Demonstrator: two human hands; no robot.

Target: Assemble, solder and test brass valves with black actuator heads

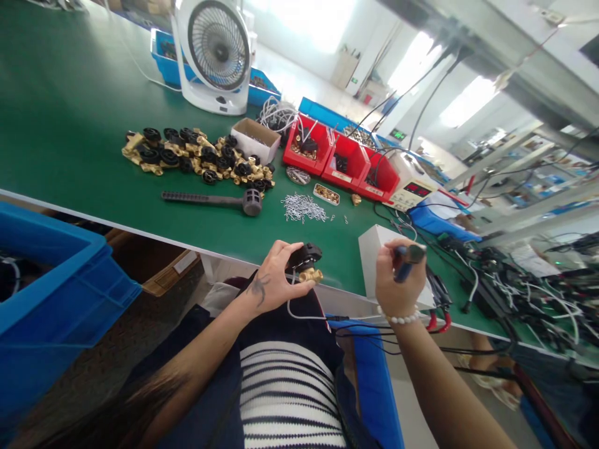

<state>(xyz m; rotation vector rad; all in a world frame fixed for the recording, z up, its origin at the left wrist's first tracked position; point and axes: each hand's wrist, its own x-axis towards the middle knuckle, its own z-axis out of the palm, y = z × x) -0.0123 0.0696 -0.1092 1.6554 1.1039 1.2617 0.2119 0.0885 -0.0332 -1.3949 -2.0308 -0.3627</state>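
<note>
Near the table's front edge, my left hand (278,274) grips a brass valve fitting (311,275) with a black top part (306,254). A pale cable hangs down beside it. My right hand (400,280) is raised over a white box (372,255), its fingers wrapped round a blue-handled tool (406,265). The tool's rounded end points toward me; its exact kind does not show. Beyond my left hand is a heap of small silver clips (303,207). A dark mallet (210,201) lies further left on the green table (93,143).
Brass fittings with black caps (201,153) are piled behind the mallet. Red bins (344,162), a small carton (255,138) and a white fan (218,56) stand at the back. Cables (538,287) crowd the right side. A blue crate (51,274) is at lower left.
</note>
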